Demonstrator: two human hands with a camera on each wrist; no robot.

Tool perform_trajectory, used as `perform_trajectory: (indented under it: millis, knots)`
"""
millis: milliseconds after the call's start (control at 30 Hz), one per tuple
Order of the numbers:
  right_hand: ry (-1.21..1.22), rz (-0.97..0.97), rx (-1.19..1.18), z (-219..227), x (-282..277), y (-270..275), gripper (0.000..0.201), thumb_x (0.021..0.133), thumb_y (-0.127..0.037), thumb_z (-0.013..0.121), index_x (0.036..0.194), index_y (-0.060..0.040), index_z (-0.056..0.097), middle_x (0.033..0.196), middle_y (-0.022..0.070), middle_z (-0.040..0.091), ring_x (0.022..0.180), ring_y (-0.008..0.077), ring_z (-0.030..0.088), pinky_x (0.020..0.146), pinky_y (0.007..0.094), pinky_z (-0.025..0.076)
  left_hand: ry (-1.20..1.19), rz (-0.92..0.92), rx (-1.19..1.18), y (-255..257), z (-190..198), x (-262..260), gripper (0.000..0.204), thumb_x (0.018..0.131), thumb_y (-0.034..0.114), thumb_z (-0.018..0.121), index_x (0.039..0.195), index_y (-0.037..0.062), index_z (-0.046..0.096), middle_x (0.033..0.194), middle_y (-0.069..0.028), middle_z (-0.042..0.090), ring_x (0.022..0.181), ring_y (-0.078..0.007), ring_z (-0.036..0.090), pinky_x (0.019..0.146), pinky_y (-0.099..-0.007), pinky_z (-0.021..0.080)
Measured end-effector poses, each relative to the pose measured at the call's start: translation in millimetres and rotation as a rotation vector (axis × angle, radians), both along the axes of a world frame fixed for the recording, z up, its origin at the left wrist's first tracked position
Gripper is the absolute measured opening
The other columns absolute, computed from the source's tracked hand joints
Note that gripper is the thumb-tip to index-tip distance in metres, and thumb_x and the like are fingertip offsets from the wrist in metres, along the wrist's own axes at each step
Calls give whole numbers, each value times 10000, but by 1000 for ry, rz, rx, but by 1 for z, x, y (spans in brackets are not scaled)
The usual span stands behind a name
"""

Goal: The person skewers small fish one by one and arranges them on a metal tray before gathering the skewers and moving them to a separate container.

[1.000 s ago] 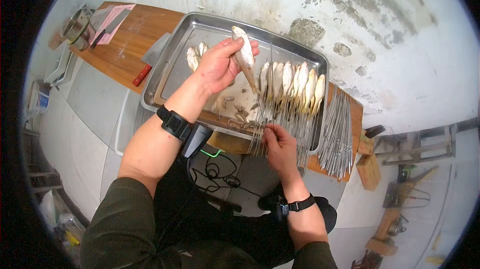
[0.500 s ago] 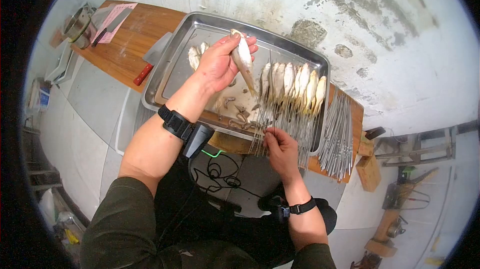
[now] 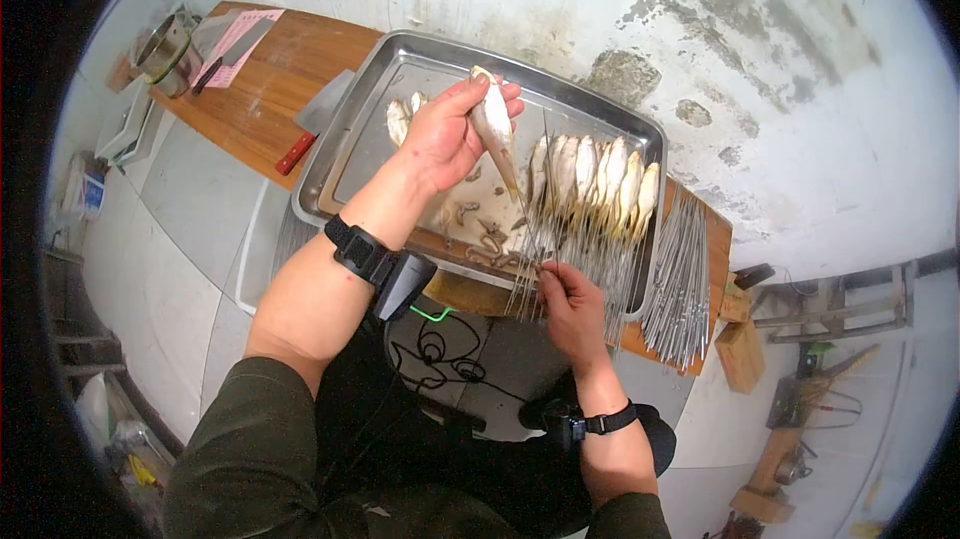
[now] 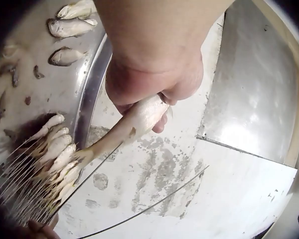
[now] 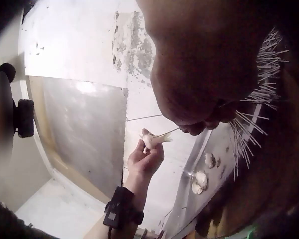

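Observation:
My left hand (image 3: pixel 445 134) holds a pale, silvery fish (image 3: pixel 492 119) above the metal tray (image 3: pixel 520 61), its thumb over the head end. The fish slants, tail toward the right hand. Below it, my right hand (image 3: pixel 574 311) pinches thin metal skewers near the tray's front edge. In the left wrist view, one skewer (image 4: pixel 95 170) points up to the underside of the fish; a second, longer skewer (image 4: pixel 154 203) runs apart from it. To the right, several skewered fish (image 3: pixel 600 174) lie side by side in the tray, their skewers hanging over the front edge.
Loose fish (image 3: pixel 398 122) lie at the tray's left, and brown scraps (image 3: pixel 490 239) nearer its front. A red-handled knife (image 3: pixel 295 153) rests left of the tray. Bare skewers (image 3: pixel 677 284) lie on the wooden table at right. Another knife (image 3: pixel 235 54) lies on pink paper.
The whole view has shifted slightly. Both hands keep their holds, and the fish stays over the tray. A skewer in the right hand now leans toward the fish's tail.

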State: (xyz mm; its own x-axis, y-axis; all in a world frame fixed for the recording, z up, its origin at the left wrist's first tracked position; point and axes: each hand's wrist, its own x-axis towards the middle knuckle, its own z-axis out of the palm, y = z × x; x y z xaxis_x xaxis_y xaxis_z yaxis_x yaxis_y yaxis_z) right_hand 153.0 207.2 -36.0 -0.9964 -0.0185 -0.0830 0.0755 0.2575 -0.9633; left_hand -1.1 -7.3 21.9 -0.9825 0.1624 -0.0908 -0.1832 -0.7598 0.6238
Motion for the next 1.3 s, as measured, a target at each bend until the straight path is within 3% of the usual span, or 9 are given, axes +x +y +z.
perform_trajectory:
  millis: [433, 500, 733, 900, 1033, 1100, 1233, 1300]
  knots:
    - [7, -29, -16, -5, 0, -2, 205, 906, -162, 587, 1020, 2, 636, 787, 29, 636, 734, 82, 552, 693, 246, 458, 4, -26, -19, -2, -3, -5, 234, 961, 207, 468, 1087, 19, 527, 1111, -149, 613, 989, -233, 612, 833, -354, 515]
    - [-108, -20, -25, 4, 0, -1, 205, 907, -158, 584, 1026, 0, 636, 801, 31, 644, 750, 88, 563, 705, 251, 462, 18, -1, -4, -3, -4, -5, 237, 960, 209, 475, 1087, 15, 527, 1123, -154, 610, 987, -229, 611, 836, -353, 513]
    - [-35, -4, 43, 3, 1, 1, 209, 905, -155, 585, 1025, 9, 632, 787, 30, 635, 728, 82, 552, 681, 241, 457, 18, -17, -39, -2, -3, -3, 253, 957, 213, 483, 1114, 17, 516, 1107, -141, 613, 985, -227, 611, 832, -351, 511]
    - [-7, -37, -95, -12, 1, -6, 217, 902, -157, 582, 1028, 14, 628, 756, 32, 618, 705, 94, 555, 665, 243, 457, -9, 18, -18, 1, 0, -1, 224, 961, 179, 473, 1081, -8, 500, 1087, -170, 606, 1007, -264, 602, 859, -366, 505]
    - [-23, -29, -55, -5, -1, -8, 211, 901, -155, 578, 1023, 9, 632, 753, 20, 611, 701, 89, 549, 656, 241, 455, -9, -7, -2, -3, 0, -3, 241, 958, 188, 480, 1091, -12, 497, 1093, -175, 603, 1015, -267, 597, 865, -370, 502]
    - [-108, 9, -150, 5, -2, -6, 160, 922, -112, 545, 1008, 10, 604, 696, -30, 526, 593, 42, 450, 522, 197, 351, -3, 12, -2, -4, -1, -4, 256, 954, 192, 486, 1104, -15, 494, 1097, -181, 600, 1021, -271, 593, 871, -372, 498]
    - [-121, 42, -144, 10, -3, -3, 161, 924, -117, 541, 1008, 7, 599, 677, -39, 504, 576, 40, 427, 516, 196, 337, -4, 12, -19, -4, -1, -4, 263, 954, 190, 487, 1114, -19, 491, 1102, -186, 597, 1023, -275, 592, 875, -370, 494]
    - [-109, 57, -195, 5, -2, -2, 156, 927, -113, 538, 1009, 7, 594, 668, -40, 495, 574, 40, 424, 515, 198, 338, -27, 13, -71, -2, 2, -1, 240, 953, 198, 487, 1094, 7, 523, 1093, -144, 612, 994, -230, 604, 820, -358, 511]
